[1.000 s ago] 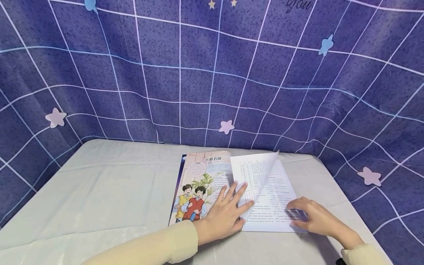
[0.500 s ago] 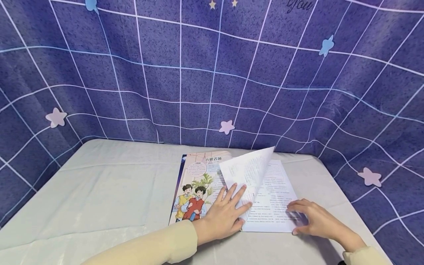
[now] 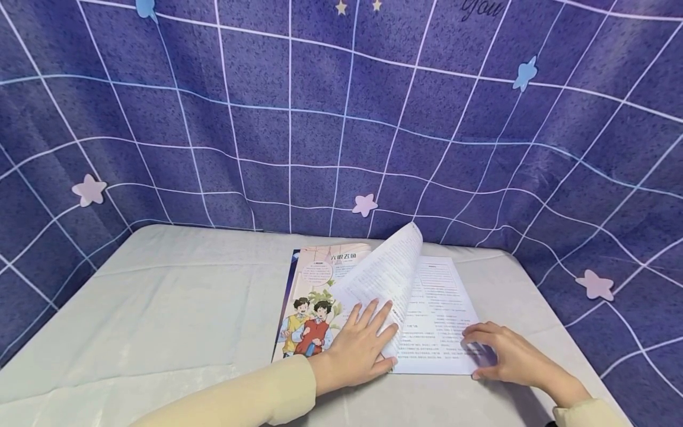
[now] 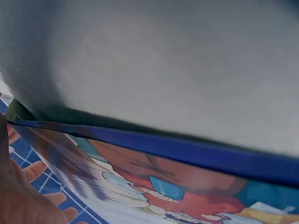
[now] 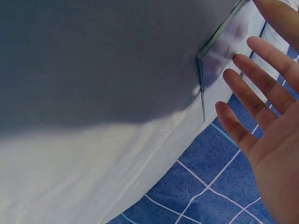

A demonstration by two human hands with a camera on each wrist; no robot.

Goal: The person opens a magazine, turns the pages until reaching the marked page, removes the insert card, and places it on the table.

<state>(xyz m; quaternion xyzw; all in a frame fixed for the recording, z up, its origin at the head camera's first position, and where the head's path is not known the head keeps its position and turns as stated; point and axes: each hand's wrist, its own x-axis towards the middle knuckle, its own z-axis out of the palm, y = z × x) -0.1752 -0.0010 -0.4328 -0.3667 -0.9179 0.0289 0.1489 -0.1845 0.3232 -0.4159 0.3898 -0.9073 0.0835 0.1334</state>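
The open book (image 3: 443,323) lies on the pale cloth (image 3: 187,308) at about five o'clock from the head view's centre. Its lifted page (image 3: 381,267) curls over the illustrated left side, tip towards one o'clock. The step looks like a page turn: sweeping the sheet to nine o'clock with light, even pressure should avoid a crease. The left hand (image 3: 354,350), fingers spread, lies across its foot and may pin it. The right hand (image 3: 512,353), at four o'clock, is relaxed, grasping nothing; fingertip contact is hard to judge. The curtain (image 3: 320,136) hangs at twelve.
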